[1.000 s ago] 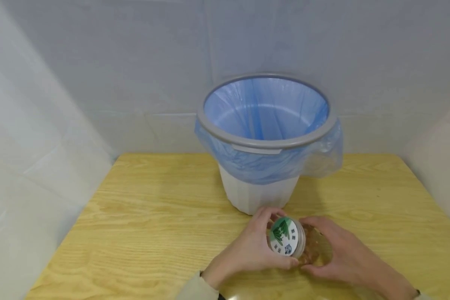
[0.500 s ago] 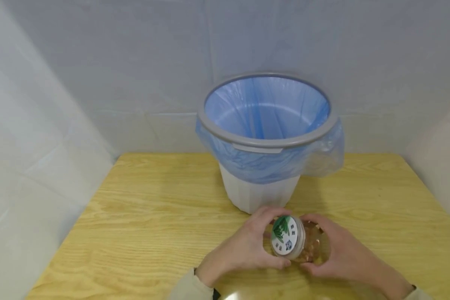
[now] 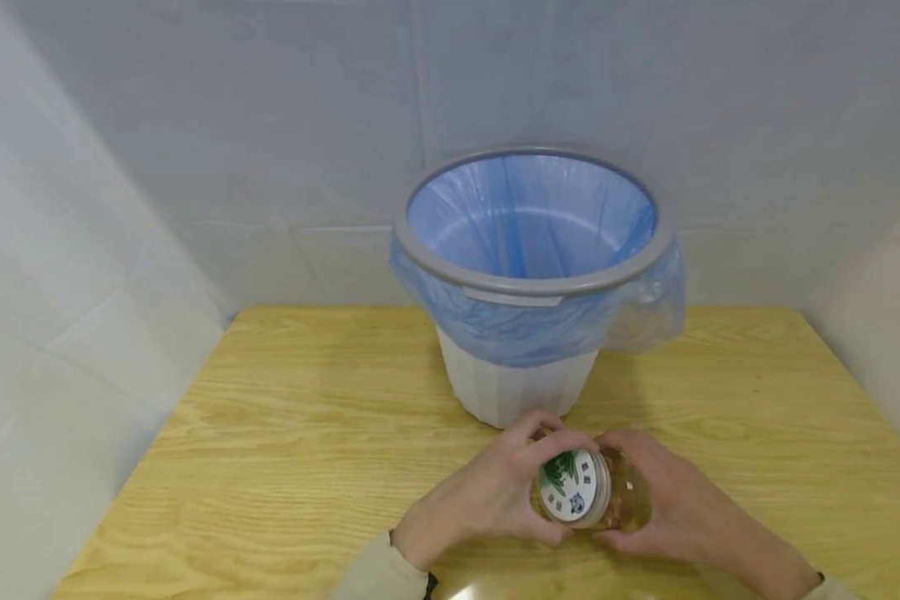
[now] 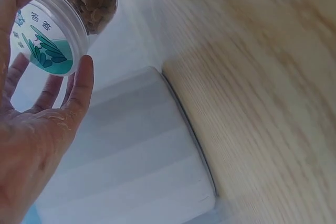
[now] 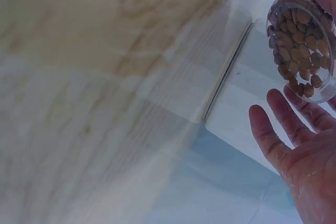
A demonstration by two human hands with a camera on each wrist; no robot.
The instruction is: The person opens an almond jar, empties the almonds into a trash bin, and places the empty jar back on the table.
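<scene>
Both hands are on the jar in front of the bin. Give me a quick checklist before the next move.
1. Left hand grips the white labelled lid: ok.
2. Right hand holds the clear plastic jar of brown nuts: ok.
3. Lid seated on the jar: ok; tightness cannot tell.
4. Grey-rimmed white bin with blue liner open: ok.
5. Bin upright on the wooden table: ok.

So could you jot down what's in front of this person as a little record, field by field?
held thing: clear jar of brown nuts, lying sideways
lid: white lid with green leaf print, on the jar
left hand: fingers curled round the lid
right hand: holds the jar's body
behind: bin with blue bag
surface: wooden table
</scene>
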